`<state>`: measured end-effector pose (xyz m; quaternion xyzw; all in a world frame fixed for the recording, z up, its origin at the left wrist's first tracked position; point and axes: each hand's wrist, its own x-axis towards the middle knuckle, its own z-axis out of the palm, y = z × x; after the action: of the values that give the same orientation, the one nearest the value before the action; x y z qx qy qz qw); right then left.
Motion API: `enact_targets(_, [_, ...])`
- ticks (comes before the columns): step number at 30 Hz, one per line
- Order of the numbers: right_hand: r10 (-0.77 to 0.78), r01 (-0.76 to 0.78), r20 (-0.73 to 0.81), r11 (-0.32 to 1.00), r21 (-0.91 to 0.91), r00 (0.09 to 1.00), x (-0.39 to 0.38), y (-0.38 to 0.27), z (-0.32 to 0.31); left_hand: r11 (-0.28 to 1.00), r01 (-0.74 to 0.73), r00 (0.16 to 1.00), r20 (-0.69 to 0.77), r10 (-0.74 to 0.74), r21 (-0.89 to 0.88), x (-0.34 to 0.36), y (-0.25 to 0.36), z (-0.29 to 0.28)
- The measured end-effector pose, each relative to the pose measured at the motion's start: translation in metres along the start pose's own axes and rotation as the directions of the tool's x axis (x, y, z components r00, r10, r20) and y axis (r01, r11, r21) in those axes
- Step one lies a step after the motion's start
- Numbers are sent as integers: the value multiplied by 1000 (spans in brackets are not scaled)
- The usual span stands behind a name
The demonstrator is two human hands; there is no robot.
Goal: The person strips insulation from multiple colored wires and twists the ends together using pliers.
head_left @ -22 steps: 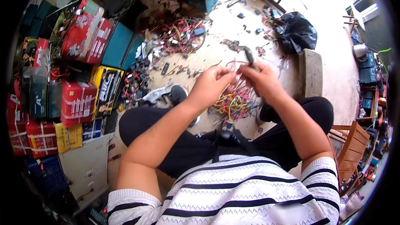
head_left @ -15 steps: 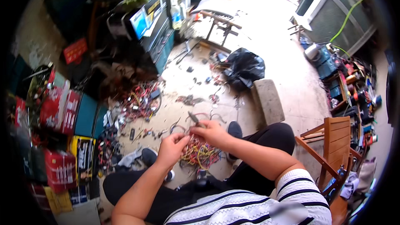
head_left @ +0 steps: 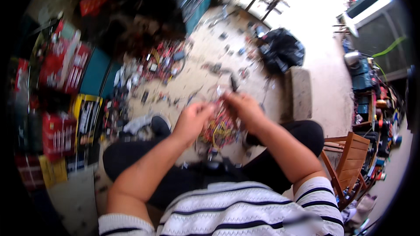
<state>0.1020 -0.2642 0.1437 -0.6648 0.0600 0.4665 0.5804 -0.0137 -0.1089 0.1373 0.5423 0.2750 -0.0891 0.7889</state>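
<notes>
My left hand (head_left: 190, 121) is closed in a pinch above the wire heap; what its fingertips hold is too blurred to make out. My right hand (head_left: 246, 108) grips a dark, narrow hand tool (head_left: 234, 83) whose tip points away from me; its exact kind is unclear. A small pale piece (head_left: 219, 90) shows beside the right fingertips. Below both hands, between my feet, lies a tangled heap of coloured wires (head_left: 221, 130), partly covered by the right hand.
Beyond the hands lie scattered scraps and a larger pile of wires and connectors (head_left: 164, 63). A black plastic bag (head_left: 283, 50) and a stone block (head_left: 298, 94) stand ahead to the right. Red boxes (head_left: 59, 133) line the left; a wooden chair (head_left: 350, 159) stands at right.
The view has shifted, so the surroundings appear higher. My hands have moved a little apart, and the tool in my right hand now points more straight ahead.
</notes>
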Motion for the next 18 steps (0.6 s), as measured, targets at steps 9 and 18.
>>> enact_targets(9, [183, -108, 290, 960, -257, 939, -25, 16, 9, 964, -223, 959, -143, 244, 147, 3, -1, -15])
enact_targets(18, [215, -58, 322, 899, -434, 922, -26, 15, 11, 860, -240, 924, -167, 345, 451, 1, 0, -6])
